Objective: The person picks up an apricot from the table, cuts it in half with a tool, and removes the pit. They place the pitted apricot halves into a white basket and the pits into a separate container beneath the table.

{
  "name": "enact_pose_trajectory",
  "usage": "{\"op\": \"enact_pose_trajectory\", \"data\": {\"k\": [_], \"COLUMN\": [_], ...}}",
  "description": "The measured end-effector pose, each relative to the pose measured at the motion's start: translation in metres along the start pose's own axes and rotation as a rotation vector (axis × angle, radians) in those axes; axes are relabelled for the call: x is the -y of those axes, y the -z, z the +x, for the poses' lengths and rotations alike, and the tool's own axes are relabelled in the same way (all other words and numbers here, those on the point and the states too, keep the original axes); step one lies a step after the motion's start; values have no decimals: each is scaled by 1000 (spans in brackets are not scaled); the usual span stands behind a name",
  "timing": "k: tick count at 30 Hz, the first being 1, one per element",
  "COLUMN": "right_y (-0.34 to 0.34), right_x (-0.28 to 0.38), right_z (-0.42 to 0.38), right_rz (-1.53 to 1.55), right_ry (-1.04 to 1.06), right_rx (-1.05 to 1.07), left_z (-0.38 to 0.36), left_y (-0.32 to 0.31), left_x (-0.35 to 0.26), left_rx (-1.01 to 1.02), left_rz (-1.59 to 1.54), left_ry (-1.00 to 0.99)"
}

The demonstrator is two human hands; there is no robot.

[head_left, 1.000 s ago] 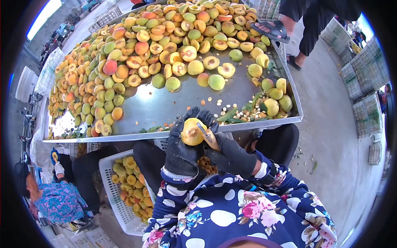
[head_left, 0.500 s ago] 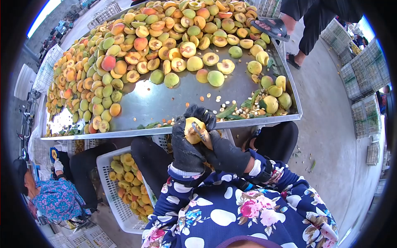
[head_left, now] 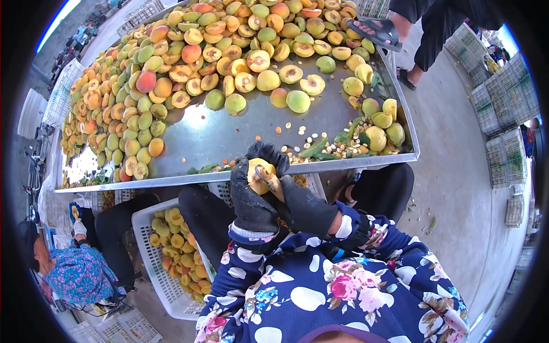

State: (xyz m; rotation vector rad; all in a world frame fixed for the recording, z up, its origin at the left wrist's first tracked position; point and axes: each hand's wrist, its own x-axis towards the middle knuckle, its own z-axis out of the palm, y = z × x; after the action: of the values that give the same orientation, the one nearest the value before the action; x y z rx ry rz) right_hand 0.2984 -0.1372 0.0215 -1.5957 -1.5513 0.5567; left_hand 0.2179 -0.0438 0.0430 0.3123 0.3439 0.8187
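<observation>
Gripping a yellow peach [head_left: 258, 176] in our gloved left hand [head_left: 251, 197], fingers wrapped round it, just over the near rim of the steel bench [head_left: 229, 140]. Our gloved right hand [head_left: 303, 208] is closed on a small pitting knife [head_left: 266, 177], blade against the peach. White crate [head_left: 150, 251] of peaches sits below left.

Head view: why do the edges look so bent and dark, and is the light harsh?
Head view: a fisheye lens bows the tray rim and leaves black corners; bright daylight glares off bare metal; hands and peach are sharp, while the crates at the edge look squeezed.
</observation>
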Motion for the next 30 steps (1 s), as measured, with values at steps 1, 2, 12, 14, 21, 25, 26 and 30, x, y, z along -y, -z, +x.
{"op": "enact_pose_trajectory", "data": {"k": [1,2,12,14,21,25,26,30], "right_y": [1,2,16,19,2,-2,6,12], "right_x": [0,0,8,14,-2,-1,8,9], "right_z": [0,1,8,10,6,10,12,13], "right_rz": [0,28,-44,-34,-136,46,15,-221], "right_ry": [-1,0,-133,-157,-29,105,1,-81], "right_rx": [0,2,232,261,196,58,161,310], "left_z": [-1,0,19,22,21,9,9,13], "left_y": [-4,2,80,91,77,49,45,57], "left_x": [0,1,0,-10,-18,-7,-16,-35], "left_rx": [-24,-24,-1,-71,253,-76,-76,310], "left_rz": [17,17,571,803,989,525,526,1717], "left_ry": [-32,-31,-41,-122,-220,-135,-134,-276]}}
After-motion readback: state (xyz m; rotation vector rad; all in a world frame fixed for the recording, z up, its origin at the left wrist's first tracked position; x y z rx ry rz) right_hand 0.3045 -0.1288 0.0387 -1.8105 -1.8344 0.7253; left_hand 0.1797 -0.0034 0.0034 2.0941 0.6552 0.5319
